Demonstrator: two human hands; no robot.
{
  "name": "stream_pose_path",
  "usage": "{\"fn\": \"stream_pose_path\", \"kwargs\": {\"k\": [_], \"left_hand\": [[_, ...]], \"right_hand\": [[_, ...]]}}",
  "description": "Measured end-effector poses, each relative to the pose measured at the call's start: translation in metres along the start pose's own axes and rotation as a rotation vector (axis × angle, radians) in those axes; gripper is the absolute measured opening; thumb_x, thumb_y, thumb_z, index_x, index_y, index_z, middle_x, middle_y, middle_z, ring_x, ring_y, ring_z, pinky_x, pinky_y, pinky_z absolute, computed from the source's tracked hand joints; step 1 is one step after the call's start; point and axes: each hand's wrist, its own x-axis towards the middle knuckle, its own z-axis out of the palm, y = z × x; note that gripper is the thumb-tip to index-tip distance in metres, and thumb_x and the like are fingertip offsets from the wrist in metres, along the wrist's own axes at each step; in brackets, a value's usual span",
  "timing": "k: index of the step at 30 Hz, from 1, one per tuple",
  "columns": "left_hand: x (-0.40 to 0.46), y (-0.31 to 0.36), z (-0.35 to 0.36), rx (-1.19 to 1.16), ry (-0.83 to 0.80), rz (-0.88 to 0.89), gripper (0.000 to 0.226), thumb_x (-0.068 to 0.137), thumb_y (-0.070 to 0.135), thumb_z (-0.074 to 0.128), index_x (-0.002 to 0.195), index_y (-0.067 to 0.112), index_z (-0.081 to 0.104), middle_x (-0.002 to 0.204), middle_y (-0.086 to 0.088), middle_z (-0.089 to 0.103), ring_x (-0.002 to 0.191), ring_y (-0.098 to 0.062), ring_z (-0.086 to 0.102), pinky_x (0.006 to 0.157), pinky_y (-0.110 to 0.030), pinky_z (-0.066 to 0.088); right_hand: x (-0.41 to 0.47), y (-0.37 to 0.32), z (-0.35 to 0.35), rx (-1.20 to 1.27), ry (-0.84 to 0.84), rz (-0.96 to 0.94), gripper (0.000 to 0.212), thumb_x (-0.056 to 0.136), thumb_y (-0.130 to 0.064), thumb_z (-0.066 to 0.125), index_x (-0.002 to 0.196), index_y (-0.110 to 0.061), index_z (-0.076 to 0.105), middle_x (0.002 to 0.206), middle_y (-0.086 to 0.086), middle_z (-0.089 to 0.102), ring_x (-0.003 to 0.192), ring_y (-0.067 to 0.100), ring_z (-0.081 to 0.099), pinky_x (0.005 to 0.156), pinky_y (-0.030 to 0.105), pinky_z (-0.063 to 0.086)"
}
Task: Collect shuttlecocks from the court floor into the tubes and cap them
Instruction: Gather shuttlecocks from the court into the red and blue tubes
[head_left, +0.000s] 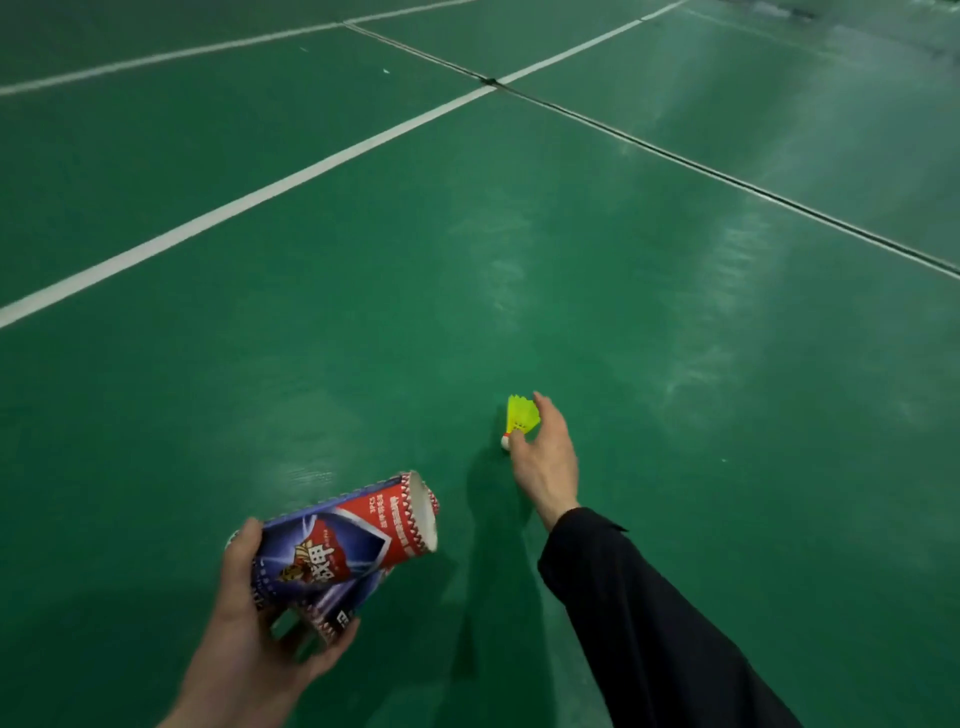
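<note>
A yellow shuttlecock (522, 415) with a white and red cork is pinched in the fingers of my right hand (548, 460), just above the green court floor (363, 338). My left hand (260, 618) grips two short blue and red shuttlecock tubes side by side. The upper tube (348, 540) points its open white mouth to the right, toward the right hand. The lower tube (337, 605) is partly hidden under the upper one and by my fingers. No cap shows on either tube.
White court lines (249, 200) cross the floor at the left and far end. A dark seam (727, 179) runs diagonally at the right. My black right sleeve (649, 623) reaches in from the lower right.
</note>
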Motion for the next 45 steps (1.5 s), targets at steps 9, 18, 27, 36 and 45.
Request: {"fn": "stream_pose_path", "kwargs": {"k": [9,18,27,36,45], "left_hand": [[-0.010,0.009,-0.039,0.037,0.033,0.113,0.067,0.085,0.073,0.062,0.134,0.027,0.065,0.137,-0.012,0.065,0.127,-0.033,0.061,0.091,-0.055,0.056],[-0.032,0.012,-0.052,0.238,0.015,0.189,0.066,0.089,0.077,0.054,0.123,0.023,0.070,0.117,-0.009,0.079,0.101,-0.025,0.072,0.100,-0.049,0.051],[-0.064,0.010,-0.075,0.276,0.028,0.221,0.046,0.094,0.069,0.053,0.102,0.027,0.070,0.078,0.008,0.079,0.100,-0.023,0.068,0.102,-0.053,0.051],[-0.081,0.024,-0.096,0.194,-0.007,0.277,0.058,0.077,0.074,0.064,0.108,0.026,0.072,0.094,0.003,0.081,0.117,-0.030,0.066,0.104,-0.059,0.051],[-0.131,0.092,-0.101,0.186,0.006,0.320,0.050,0.089,0.073,0.057,0.106,0.029,0.073,0.100,0.006,0.080,0.120,-0.025,0.065,0.105,-0.055,0.051]], "right_hand": [[-0.043,0.015,0.003,0.252,-0.104,0.126,0.021,0.085,-0.019,0.073,0.106,-0.014,0.071,0.098,0.007,0.074,0.093,0.030,0.069,0.084,0.043,0.055],[-0.214,-0.052,-0.017,0.842,-0.261,-0.070,0.015,0.088,0.001,0.071,0.090,-0.015,0.072,0.080,0.000,0.071,0.077,0.019,0.064,0.078,0.031,0.056],[-0.257,-0.097,-0.021,0.521,-0.675,-0.234,0.041,0.078,-0.001,0.046,0.105,-0.022,0.071,0.077,-0.015,0.068,0.047,0.003,0.049,0.046,0.018,0.048],[-0.280,-0.134,-0.010,0.522,-0.838,-0.167,0.013,0.091,-0.006,0.062,0.100,-0.016,0.066,0.058,-0.017,0.049,0.051,0.009,0.041,0.053,0.034,0.057],[-0.293,-0.222,-0.017,0.534,-0.790,-0.162,0.017,0.094,0.000,0.064,0.104,-0.013,0.065,0.085,-0.006,0.074,0.075,0.019,0.072,0.064,0.037,0.059]]}}
